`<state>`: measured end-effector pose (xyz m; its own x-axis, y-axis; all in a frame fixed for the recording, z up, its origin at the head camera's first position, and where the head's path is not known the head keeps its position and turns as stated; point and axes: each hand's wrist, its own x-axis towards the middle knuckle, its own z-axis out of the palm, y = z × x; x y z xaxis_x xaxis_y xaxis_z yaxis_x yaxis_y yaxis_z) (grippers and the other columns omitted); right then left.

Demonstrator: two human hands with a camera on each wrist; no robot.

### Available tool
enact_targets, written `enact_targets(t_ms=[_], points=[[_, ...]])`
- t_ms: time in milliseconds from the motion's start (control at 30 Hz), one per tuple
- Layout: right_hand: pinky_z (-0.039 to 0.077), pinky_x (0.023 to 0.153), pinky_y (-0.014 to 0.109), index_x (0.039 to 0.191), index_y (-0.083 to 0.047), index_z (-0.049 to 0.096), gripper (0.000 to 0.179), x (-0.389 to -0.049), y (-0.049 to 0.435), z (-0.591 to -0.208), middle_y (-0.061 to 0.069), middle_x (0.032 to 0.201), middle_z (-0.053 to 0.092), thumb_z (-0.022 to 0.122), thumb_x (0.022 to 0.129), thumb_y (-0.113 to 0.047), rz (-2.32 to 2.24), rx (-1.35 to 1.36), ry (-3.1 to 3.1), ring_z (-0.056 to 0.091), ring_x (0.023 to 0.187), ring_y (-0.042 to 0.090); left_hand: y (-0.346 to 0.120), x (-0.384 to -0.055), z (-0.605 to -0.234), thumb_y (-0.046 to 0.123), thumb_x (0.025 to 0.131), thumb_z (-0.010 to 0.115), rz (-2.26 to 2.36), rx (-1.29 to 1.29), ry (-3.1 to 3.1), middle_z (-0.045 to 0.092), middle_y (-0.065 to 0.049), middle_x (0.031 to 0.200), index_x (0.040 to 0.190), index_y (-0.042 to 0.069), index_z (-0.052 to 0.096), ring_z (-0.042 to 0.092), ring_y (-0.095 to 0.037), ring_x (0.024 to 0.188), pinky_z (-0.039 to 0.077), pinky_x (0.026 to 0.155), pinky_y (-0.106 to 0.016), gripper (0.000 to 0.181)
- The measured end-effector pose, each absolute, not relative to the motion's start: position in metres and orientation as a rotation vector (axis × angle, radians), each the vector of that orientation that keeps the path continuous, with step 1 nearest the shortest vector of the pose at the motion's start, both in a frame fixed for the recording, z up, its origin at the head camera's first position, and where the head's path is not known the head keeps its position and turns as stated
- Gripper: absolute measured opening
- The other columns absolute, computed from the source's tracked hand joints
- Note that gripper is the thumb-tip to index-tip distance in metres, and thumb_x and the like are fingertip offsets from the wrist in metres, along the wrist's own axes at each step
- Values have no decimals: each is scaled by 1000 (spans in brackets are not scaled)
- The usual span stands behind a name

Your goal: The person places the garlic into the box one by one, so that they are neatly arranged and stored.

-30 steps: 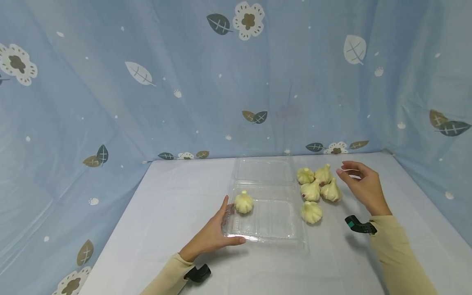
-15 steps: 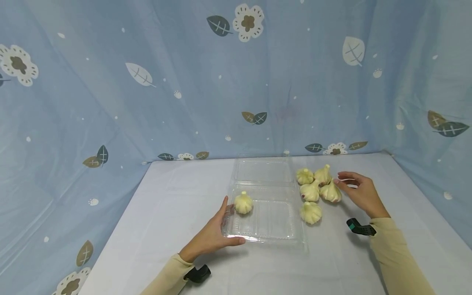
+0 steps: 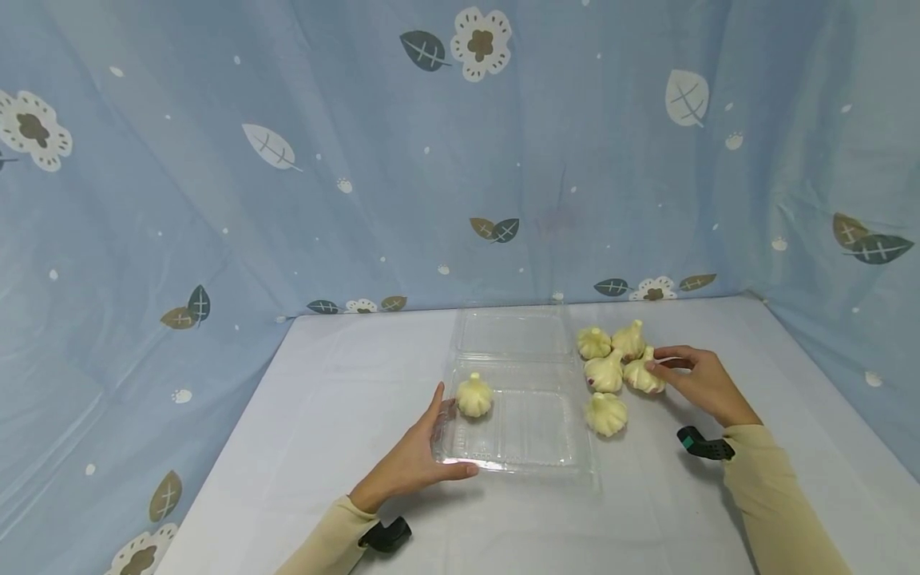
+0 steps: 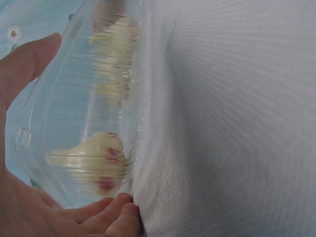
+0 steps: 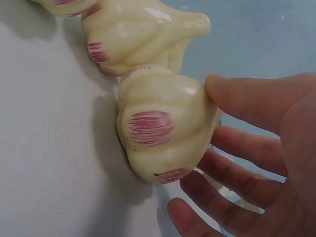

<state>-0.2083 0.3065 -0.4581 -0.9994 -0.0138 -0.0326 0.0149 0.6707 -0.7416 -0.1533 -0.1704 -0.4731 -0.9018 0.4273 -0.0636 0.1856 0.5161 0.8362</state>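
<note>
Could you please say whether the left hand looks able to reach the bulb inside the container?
Probably yes: the lid lies open, leaving the bulb uncovered, though the left hand holds the container.

No words or numbers can be read.

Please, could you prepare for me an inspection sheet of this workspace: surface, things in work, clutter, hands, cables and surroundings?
Surface: white cloth, lightly creased.
Job's things: clear plastic hinged container, lid open; one cream, purple-marked garlic-shaped bulb inside; five similar bulbs to its right.
Clutter: nothing seen.
Left hand: holds the container's left near corner.
Right hand: thumb and fingers on the rightmost bulb; grip firmness cannot be told.
Cables: nothing seen.
Surroundings: blue fabric with leaf-and-flower print, behind and at both sides.
</note>
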Motion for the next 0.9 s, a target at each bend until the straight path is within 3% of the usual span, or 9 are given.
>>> enact_targets(t_ms=[233, 400, 533, 900], points=[[50, 96, 65, 141, 4, 59, 64, -207, 304, -459, 34, 148, 51, 62, 102, -48, -1277, -31, 2844, 52, 131, 55, -171, -153, -473, 46, 75, 92, 1329, 519, 2500, 35, -8, 169, 168, 12, -3, 32, -31, 157, 30, 125, -58, 137], [60, 87, 45, 141, 5, 59, 65, -207, 304, -459, 35, 145, 53, 64, 102, -46, -1323, -26, 2810, 60, 125, 52, -171, -153, -474, 47, 75, 92, 1327, 516, 2503, 35, -7, 169, 168, 13, -4, 31, -30, 157, 29, 126, -57, 137], [59, 79, 32, 140, 5, 60, 65, -208, 302, -458, 35, 143, 56, 65, 101, -47, -1335, 1, 2801, 65, 121, 48, -170, -153, -474, 47, 74, 92, 1322, 514, 2513, 35, -7, 169, 168, 13, -4, 31, -30, 157, 28, 126, -58, 138], [59, 77, 31, 140, 5, 60, 66, -208, 303, -459, 36, 142, 57, 65, 101, -48, -1321, 24, 2807, 67, 118, 46, -170, -153, -474, 49, 74, 92, 1328, 514, 2512, 34, -7, 169, 167, 12, -4, 30, -32, 158, 27, 126, -59, 138]])
